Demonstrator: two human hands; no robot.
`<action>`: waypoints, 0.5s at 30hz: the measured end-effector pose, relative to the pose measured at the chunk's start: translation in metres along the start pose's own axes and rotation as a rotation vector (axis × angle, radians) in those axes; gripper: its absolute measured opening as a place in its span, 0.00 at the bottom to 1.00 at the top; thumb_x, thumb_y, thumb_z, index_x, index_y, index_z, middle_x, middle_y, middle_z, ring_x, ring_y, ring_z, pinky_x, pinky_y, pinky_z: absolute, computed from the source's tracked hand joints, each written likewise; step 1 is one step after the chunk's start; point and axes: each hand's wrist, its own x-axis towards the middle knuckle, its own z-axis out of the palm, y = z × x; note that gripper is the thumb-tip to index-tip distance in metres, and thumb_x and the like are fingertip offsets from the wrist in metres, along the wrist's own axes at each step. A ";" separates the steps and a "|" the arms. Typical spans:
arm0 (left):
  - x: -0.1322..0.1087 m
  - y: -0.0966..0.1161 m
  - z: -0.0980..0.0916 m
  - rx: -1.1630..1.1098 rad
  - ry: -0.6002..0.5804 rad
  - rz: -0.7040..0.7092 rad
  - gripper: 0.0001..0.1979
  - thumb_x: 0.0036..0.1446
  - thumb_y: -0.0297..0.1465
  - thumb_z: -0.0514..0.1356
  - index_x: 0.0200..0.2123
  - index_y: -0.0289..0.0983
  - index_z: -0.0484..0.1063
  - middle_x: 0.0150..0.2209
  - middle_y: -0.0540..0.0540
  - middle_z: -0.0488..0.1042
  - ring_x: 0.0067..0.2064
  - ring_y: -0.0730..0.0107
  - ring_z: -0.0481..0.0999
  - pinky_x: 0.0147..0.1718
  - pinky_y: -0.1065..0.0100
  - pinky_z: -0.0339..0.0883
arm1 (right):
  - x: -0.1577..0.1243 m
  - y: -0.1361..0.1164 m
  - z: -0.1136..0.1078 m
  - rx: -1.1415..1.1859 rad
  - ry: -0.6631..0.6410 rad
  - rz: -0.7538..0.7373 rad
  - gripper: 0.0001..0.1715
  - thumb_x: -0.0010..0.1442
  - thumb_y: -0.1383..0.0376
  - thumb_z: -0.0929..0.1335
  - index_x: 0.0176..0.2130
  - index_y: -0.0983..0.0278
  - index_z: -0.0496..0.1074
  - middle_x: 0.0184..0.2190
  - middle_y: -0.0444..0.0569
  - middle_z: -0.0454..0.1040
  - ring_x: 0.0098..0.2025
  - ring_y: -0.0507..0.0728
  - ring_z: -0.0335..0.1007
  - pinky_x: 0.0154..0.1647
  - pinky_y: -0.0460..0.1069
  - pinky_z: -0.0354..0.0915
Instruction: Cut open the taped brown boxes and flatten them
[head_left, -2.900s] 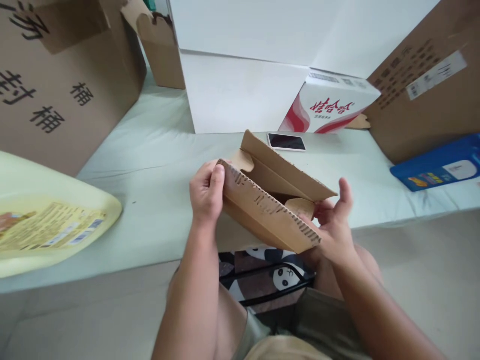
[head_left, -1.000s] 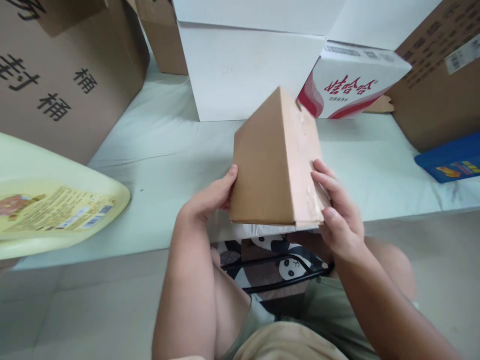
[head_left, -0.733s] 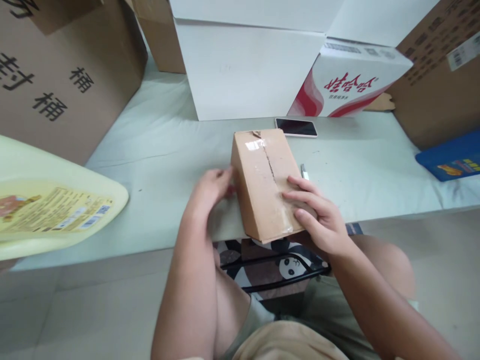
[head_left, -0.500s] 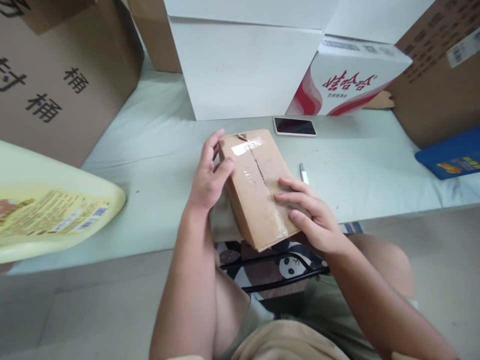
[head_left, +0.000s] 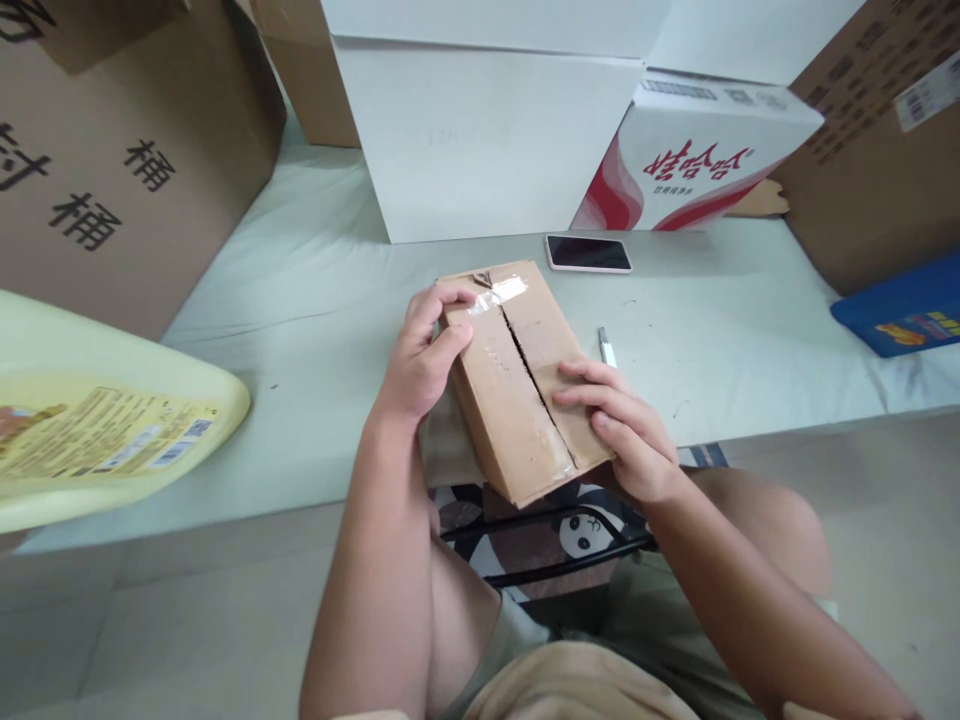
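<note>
A small brown cardboard box lies at the table's near edge, its front end jutting over. Along its top runs a slit seam, gaping slightly between two flaps, with clear tape near both ends. My left hand grips the box's left edge, fingertips on the top by the far tape and thumb on the left flap. On the right side, my right hand holds the box with its fingers on the right flap. A small white-handled cutter rests on the table just beyond the right hand.
A phone lies behind the box. White cartons and a red-and-white carton stand at the back. Large brown boxes flank the table, with a pale yellow bottle at left and a blue package at right.
The seam on the box top has opened into a wider dark gap. My left fingers have come over onto the top near the tape. My right fingers have shifted slightly right.
</note>
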 end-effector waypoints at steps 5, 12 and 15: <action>0.001 0.002 0.000 -0.059 -0.066 -0.037 0.09 0.57 0.29 0.64 0.41 0.46 0.78 0.48 0.45 0.79 0.57 0.52 0.75 0.57 0.54 0.72 | -0.004 0.027 -0.006 -0.120 0.339 0.088 0.21 0.72 0.50 0.62 0.49 0.57 0.78 0.57 0.56 0.78 0.63 0.67 0.73 0.65 0.67 0.69; -0.001 0.000 0.002 -0.094 -0.057 -0.058 0.09 0.57 0.29 0.64 0.42 0.46 0.77 0.48 0.45 0.78 0.58 0.53 0.74 0.57 0.57 0.71 | -0.017 0.080 -0.034 -0.665 0.239 0.571 0.30 0.56 0.54 0.71 0.56 0.61 0.75 0.40 0.56 0.78 0.36 0.64 0.73 0.41 0.61 0.71; -0.001 0.001 0.002 -0.052 -0.080 -0.028 0.10 0.58 0.30 0.62 0.44 0.45 0.77 0.51 0.44 0.79 0.60 0.51 0.73 0.59 0.54 0.69 | -0.018 0.079 -0.039 -0.534 0.234 0.574 0.28 0.57 0.58 0.69 0.57 0.61 0.73 0.29 0.47 0.75 0.28 0.58 0.68 0.32 0.54 0.66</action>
